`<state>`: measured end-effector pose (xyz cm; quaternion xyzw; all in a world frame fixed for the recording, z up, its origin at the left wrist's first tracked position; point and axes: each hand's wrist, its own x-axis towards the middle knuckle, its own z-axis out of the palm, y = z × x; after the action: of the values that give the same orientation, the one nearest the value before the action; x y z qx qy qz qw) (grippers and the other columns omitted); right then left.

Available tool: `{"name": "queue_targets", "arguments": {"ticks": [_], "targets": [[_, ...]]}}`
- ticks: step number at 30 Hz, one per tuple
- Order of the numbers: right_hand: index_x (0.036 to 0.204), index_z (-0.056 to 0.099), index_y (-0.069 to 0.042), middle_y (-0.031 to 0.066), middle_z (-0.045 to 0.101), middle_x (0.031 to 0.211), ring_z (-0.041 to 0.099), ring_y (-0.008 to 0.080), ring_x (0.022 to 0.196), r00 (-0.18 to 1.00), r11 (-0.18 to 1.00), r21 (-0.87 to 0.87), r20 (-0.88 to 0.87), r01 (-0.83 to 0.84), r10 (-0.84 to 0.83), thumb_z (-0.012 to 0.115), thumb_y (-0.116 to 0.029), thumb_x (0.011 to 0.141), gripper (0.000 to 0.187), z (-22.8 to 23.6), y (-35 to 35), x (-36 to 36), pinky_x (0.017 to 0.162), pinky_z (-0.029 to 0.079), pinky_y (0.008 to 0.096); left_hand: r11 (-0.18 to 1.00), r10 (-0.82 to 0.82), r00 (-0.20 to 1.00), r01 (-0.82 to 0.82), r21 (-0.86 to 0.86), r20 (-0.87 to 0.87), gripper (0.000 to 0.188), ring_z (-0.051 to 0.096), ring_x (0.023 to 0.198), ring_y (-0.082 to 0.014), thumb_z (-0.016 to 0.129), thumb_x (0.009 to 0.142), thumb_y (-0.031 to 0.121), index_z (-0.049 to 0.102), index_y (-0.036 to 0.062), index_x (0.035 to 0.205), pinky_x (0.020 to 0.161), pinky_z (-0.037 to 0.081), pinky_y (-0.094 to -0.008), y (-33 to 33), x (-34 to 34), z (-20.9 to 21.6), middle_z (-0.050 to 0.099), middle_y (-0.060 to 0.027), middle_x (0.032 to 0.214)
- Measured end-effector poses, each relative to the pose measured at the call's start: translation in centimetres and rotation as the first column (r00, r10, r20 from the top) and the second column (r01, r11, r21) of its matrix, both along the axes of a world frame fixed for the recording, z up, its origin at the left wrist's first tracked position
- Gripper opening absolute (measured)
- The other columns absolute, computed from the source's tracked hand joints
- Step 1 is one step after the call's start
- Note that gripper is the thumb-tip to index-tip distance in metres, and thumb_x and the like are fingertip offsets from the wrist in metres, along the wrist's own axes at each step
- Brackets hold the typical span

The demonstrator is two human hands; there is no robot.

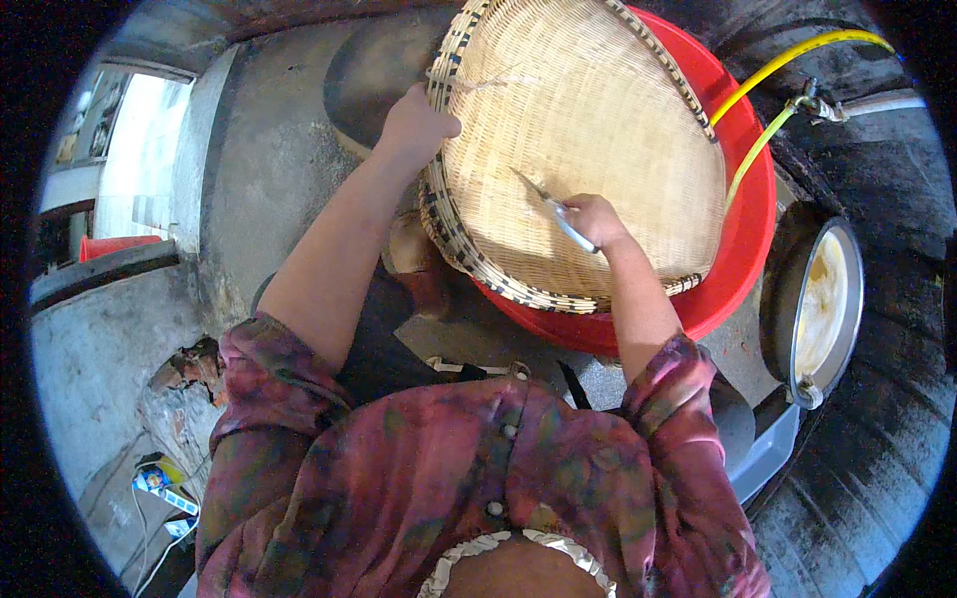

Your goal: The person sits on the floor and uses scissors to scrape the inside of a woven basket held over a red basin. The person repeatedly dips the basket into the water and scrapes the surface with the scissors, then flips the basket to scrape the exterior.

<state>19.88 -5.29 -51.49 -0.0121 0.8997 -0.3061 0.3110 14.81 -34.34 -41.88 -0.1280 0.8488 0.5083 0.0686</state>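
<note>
The woven tray (588, 130) is gripped at its rim by the left hand (414, 128), tilted over the red basin (743, 239). A knife (553, 207) is clamped in the right hand (596, 221), blade pointed up-left across the weave.

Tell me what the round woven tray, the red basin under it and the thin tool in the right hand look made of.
Round woven tray: pale split bamboo or cane, matte, with a dark-banded rim. Red basin: likely plastic, with a smooth, even gloss. Thin tool in the right hand: grey and shiny, probably metal. The left hand grips the tray's rim.
</note>
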Motion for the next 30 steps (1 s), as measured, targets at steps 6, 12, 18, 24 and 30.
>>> {"name": "queue_targets", "arguments": {"ticks": [6, 12, 18, 24, 30], "targets": [[0.095, 0.067, -0.005, 0.0189, 0.065, 0.09, 0.062, 0.0299, 0.084, 0.977, 0.956, 0.201, 0.076, -0.213, 0.201, 0.059, -0.039, 0.075, 0.04, -2.2, 1.2, -0.7, 0.078, 0.047, 0.0348, 1.0, -0.007, 1.0, 0.007, -0.019, -0.025, 0.057, 0.058, 0.096, -0.0318, 0.064, 0.061, 0.014, 0.049, -0.0067, 0.112, 0.084, 0.044, -0.0348, -0.6, -0.3, -1.3, 0.06, -0.0229, 0.101], [0.1, 0.065, -0.005, 0.0195, 0.065, 0.088, 0.062, 0.0301, 0.085, 0.988, 0.984, 0.093, -0.002, -0.151, 0.151, 0.061, -0.035, 0.075, 0.04, 1.2, -0.5, 0.5, 0.079, 0.047, 0.0348, 0.998, -0.007, 0.999, 0.01, 0.067, -0.038, 0.058, 0.059, 0.095, -0.0319, 0.065, 0.059, 0.012, 0.049, -0.0067, 0.111, 0.084, 0.045, -0.0344, -0.1, 0.0, -0.5, 0.06, -0.0226, 0.1], [0.096, 0.066, -0.005, 0.0197, 0.064, 0.091, 0.061, 0.0326, 0.086, 0.966, 0.932, 0.255, 0.082, -0.26, 0.247, 0.059, -0.038, 0.076, 0.04, -2.5, 2.8, 0.1, 0.078, 0.047, 0.037, 0.998, -0.028, 0.998, 0.025, -0.058, -0.05, 0.053, 0.061, 0.088, -0.0293, 0.065, 0.057, 0.008, 0.052, -0.0056, 0.107, 0.079, 0.047, -0.0344, 0.0, -0.4, -0.4, 0.062, -0.0202, 0.094], [0.098, 0.066, -0.004, 0.0184, 0.065, 0.089, 0.063, 0.0291, 0.083, 0.994, 0.993, -0.067, 0.03, -0.1, 0.103, 0.063, -0.029, 0.075, 0.034, 3.7, 3.0, 1.8, 0.078, 0.048, 0.035, 0.981, -0.092, 0.982, 0.062, -0.184, -0.163, 0.048, 0.061, 0.083, -0.0231, 0.063, 0.058, 0.004, 0.055, -0.0032, 0.105, 0.075, 0.047, -0.0316, 2.1, 0.9, 6.9, 0.063, -0.0147, 0.089], [0.11, 0.06, -0.002, 0.0107, 0.066, 0.091, 0.061, 0.0152, 0.078, 0.985, 0.928, -0.372, 0.169, 0.034, 0.031, 0.066, -0.011, 0.075, 0.037, 3.7, -0.3, 2.0, 0.072, 0.048, 0.0256, 0.936, -0.201, 0.908, 0.068, -0.345, -0.367, 0.061, 0.059, 0.091, -0.0189, 0.062, 0.059, 0.002, 0.051, -0.0003, 0.118, 0.082, 0.045, -0.0289, 5.0, 1.5, 11.4, 0.062, -0.0114, 0.1]]}}
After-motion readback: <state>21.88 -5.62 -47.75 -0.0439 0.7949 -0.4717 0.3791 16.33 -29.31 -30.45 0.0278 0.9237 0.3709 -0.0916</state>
